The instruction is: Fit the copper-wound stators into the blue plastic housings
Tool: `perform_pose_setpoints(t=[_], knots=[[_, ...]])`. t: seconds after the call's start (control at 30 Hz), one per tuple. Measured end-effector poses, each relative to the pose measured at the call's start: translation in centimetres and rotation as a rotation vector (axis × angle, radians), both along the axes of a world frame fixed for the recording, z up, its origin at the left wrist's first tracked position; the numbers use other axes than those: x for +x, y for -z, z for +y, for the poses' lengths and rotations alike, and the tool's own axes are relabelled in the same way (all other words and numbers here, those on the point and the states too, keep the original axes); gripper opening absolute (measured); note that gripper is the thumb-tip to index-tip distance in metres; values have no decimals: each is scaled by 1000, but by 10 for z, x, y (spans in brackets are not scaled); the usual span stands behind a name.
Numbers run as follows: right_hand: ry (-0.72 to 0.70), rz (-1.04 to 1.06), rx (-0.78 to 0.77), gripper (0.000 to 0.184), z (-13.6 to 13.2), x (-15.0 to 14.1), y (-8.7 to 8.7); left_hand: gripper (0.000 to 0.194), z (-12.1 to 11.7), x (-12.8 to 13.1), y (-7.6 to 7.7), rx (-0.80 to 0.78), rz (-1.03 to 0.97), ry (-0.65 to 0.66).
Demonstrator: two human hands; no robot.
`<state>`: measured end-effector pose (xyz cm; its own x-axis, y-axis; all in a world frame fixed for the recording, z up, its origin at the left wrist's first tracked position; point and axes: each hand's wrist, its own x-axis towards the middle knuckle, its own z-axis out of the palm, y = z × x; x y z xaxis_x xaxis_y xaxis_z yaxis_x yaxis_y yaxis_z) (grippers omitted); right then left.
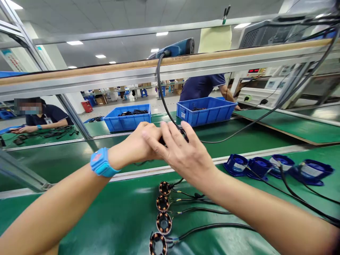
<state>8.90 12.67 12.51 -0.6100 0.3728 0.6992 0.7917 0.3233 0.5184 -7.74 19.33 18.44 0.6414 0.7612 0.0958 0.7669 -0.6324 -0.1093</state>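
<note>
My left hand [146, 141], with a light-blue wrist band, is closed and meets my right hand above the green bench. My right hand [184, 150] curves over a small dark thing [183, 134], mostly hidden between the hands. Its kind cannot be made out. Below them, several ring-shaped motor stators [164, 203] with copper windings lie in a column on the mat. Black cables [212, 211] run from them to the right, under my right forearm. To the right stands a row of blue plastic housings [259, 166] with white labels and black leads.
A blue bin [127, 122] with dark parts and a second blue bin [207, 111] stand behind the bench. Overhead, a blue heat gun [176, 49] rests on a shelf [119, 69], its cord hanging near my hands. One co-worker [50, 115] sits left; another [203, 86] bends behind.
</note>
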Motion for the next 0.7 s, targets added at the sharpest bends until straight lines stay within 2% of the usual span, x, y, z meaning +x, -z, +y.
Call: perform_pose_setpoints(t=[0.07,0.1,0.17,0.23,0.33,0.4,0.47,0.53,0.7], knots=[[163,-36,-101,46,9,16,5,78,15,-27,4,-81,21,27],[231,-50,-158,41,11,25,9,87,28,-49,10,-114,14,-88],[320,-58,-282,28,12,43,19,67,57,-98,31,-86,24,-299],[376,-35,-418,21,12,56,30,44,82,-145,66,-123,88,-465],[433,15,-593,18,13,70,41,34,103,-193,127,-269,169,-527],[456,29,-654,18,13,76,43,34,111,-209,161,-330,178,-515],[470,29,-667,17,11,82,42,35,120,-216,183,-359,167,-491],[474,22,-656,17,7,87,40,35,132,-219,193,-392,161,-466],[452,15,-607,17,3,95,39,34,158,-224,200,-491,212,-435]])
